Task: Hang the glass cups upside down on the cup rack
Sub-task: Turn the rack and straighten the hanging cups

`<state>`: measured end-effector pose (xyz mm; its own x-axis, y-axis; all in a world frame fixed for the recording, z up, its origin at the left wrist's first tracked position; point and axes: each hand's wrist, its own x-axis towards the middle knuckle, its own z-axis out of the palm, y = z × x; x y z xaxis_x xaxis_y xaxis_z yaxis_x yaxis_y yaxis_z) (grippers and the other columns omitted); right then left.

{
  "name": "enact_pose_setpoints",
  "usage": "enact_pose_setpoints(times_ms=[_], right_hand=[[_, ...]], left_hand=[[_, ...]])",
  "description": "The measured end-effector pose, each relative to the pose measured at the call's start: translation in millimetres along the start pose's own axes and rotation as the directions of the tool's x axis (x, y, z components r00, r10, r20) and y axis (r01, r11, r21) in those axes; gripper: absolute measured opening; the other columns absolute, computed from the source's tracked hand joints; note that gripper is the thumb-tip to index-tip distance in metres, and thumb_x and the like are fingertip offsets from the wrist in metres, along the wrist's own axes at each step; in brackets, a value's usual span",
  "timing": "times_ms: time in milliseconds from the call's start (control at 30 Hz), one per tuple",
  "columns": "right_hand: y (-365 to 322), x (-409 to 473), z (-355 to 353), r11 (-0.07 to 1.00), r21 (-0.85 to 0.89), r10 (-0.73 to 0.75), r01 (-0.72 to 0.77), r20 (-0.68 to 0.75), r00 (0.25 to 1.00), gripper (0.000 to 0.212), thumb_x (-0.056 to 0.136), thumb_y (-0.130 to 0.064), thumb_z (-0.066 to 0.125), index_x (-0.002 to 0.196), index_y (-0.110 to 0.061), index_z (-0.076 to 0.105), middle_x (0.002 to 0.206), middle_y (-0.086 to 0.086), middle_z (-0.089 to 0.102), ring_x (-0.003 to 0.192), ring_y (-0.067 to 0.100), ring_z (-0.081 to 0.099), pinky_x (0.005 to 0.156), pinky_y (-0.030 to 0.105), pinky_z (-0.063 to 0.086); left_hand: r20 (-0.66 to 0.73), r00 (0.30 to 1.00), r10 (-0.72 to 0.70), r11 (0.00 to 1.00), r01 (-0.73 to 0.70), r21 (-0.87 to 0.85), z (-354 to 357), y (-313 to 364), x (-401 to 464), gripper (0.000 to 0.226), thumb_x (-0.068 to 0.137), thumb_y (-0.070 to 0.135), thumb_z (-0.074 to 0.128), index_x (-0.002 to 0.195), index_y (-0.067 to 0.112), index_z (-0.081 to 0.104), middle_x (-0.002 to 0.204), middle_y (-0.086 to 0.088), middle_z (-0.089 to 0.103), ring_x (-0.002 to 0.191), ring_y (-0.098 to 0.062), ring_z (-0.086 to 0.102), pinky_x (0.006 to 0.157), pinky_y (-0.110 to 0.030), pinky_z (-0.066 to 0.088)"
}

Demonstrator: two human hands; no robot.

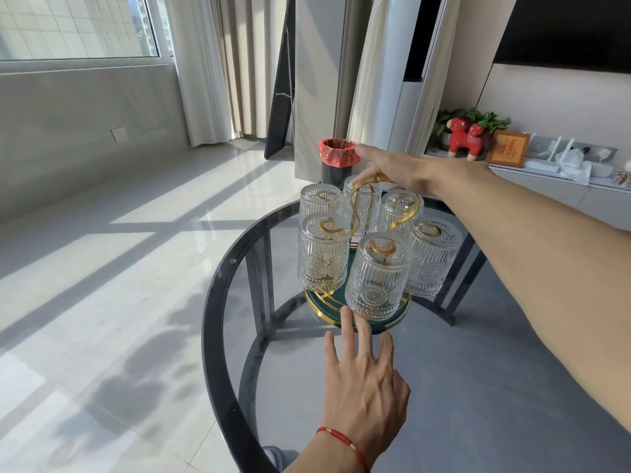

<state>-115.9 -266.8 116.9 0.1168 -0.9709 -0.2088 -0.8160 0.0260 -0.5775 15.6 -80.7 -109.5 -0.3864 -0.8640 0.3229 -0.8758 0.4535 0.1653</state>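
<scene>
Sunlight falls across a pale tiled floor, and a round glass counter (218, 302) fills the middle and lower right of the frame. On it stands the cup rack (362, 314), with a green base, a gold rim and gold curly arms. Six glass cups (377, 278) hang on it, all upside down, packed close in the middle of the frame. No loose cup shows on the counter.

The right hand (392, 169) reaches in from the right side to the top of the rack. Its fingers (367, 172) curl down by the gold loop handle (370, 184) at the top. It looks like they touch the handle, but a firm grip cannot be told from here.

The left hand (362, 387) comes up from the bottom of the frame. Its fingers (348, 322) are spread and straight, holding nothing. The tips are just beside the front edge of the rack base, under the nearest cup.

The hanging looks done, since every arm in view carries a cup. This step seems to be steadying or checking the full rack. If the rack gets lifted or turned next, it should go slowly and stay level, because the cups sit loose on the arms and could swing and knock together.

A small bin with a red bag (338, 158) stands on the floor behind the counter.
</scene>
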Motion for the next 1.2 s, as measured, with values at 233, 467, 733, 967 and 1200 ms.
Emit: enact_pose_setpoints(times_ms=[233,467,733,967,1200], right_hand=[[11,9,2,0.999,-0.038,-0.021,0.021,-0.016,1.0,0.089,0.099,-0.074,0.01,0.139,-0.017,0.066,0.161,0.011,0.044,0.149,0.027,0.034,0.119,0.049,0.014],[14,11,3,0.999,-0.028,-0.035,0.034,-0.024,0.999,0.093,0.095,-0.08,0.008,0.139,-0.021,0.066,0.167,0.011,0.034,0.154,0.03,0.026,0.121,0.053,0.012],[11,12,5,0.998,-0.057,-0.04,0.039,-0.025,0.999,0.092,0.091,-0.084,0.012,0.133,-0.025,0.069,0.165,0.01,0.037,0.153,0.03,0.028,0.119,0.056,0.013],[11,11,5,0.999,-0.017,-0.048,0.048,-0.038,0.998,0.089,0.093,-0.082,0.014,0.132,-0.024,0.07,0.163,0.009,0.041,0.151,0.03,0.032,0.115,0.053,0.019],[27,-3,-3,0.989,0.061,-0.128,0.137,-0.127,0.984,0.087,0.092,-0.081,0.016,0.124,-0.023,0.072,0.149,0.001,0.056,0.129,0.009,0.053,0.111,0.034,0.025]], left_hand=[[0.012,1.0,-0.002,1.0,0.001,0.01,-2,1,0,0.049,0.081,0.036,0.055,0.126,0.015,0.061,0.155,-0.027,0.04,0.15,-0.048,0.024,0.107,-0.063,0.042],[0.022,1.0,0.001,1.0,-0.001,-0.006,-3,1,0,0.051,0.084,0.036,0.053,0.13,0.015,0.058,0.159,-0.027,0.035,0.152,-0.048,0.018,0.11,-0.064,0.038],[0.01,1.0,0.005,1.0,-0.005,-0.005,-4,1,-1,0.046,0.084,0.035,0.051,0.124,0.014,0.058,0.158,-0.028,0.035,0.151,-0.049,0.018,0.108,-0.063,0.04],[0.017,1.0,0.0,1.0,0.0,0.007,-5,1,-1,0.049,0.083,0.035,0.051,0.127,0.014,0.059,0.157,-0.028,0.037,0.15,-0.049,0.021,0.108,-0.063,0.041],[0.006,1.0,-0.009,1.0,0.009,0.008,-5,1,-2,0.05,0.084,0.037,0.054,0.129,0.016,0.06,0.157,-0.028,0.038,0.15,-0.048,0.025,0.109,-0.063,0.041]])
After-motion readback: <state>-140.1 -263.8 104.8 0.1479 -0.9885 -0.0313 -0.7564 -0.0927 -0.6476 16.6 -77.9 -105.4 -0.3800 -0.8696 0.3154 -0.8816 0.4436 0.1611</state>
